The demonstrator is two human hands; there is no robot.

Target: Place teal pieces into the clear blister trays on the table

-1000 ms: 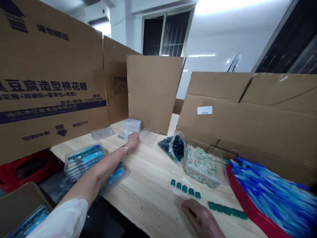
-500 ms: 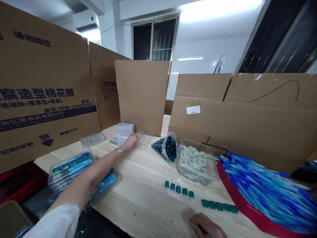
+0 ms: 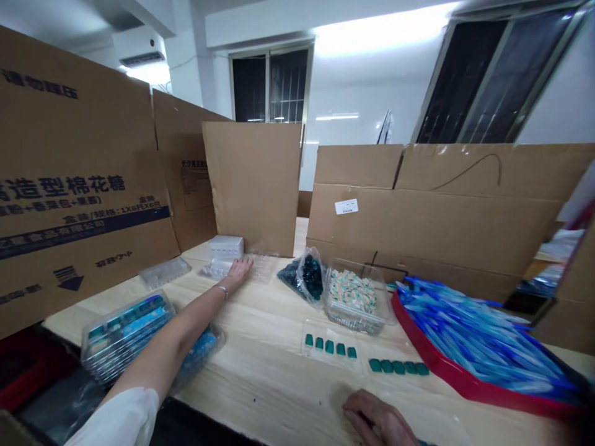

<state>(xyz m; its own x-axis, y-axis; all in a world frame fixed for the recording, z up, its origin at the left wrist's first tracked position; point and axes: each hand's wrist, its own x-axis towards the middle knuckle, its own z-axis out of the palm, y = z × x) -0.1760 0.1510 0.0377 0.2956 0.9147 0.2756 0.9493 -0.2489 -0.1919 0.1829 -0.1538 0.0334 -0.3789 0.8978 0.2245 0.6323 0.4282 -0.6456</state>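
My left hand point(image 3: 240, 270) reaches far across the table, its fingers bent down onto a thin clear plastic tray point(image 3: 263, 267); the fingertips are partly hidden. Just behind it stands a stack of clear plastic trays point(image 3: 227, 248). Low in front, my right hand point(image 3: 380, 419) rests closed near the table's edge, thumb and fingers together; anything inside them is hidden. Beyond it lie clear trays with dark green pieces, one row of green pieces point(image 3: 330, 346) to the left and another row of green pieces point(image 3: 398, 367) closer to the hand.
Behind these rows sit a bag of dark green pieces point(image 3: 310, 277) and a clear tub of small pale pieces point(image 3: 354, 297). A red tray point(image 3: 446, 371) heaped with blue slim packets point(image 3: 478, 337) fills the right. Filled trays point(image 3: 125, 331) are stacked at left. Cardboard panels point(image 3: 253, 186) wall the back.
The view has swung slightly to the right. My left hand stays on the clear tray, and my right hand keeps its closed shape by the table's front.
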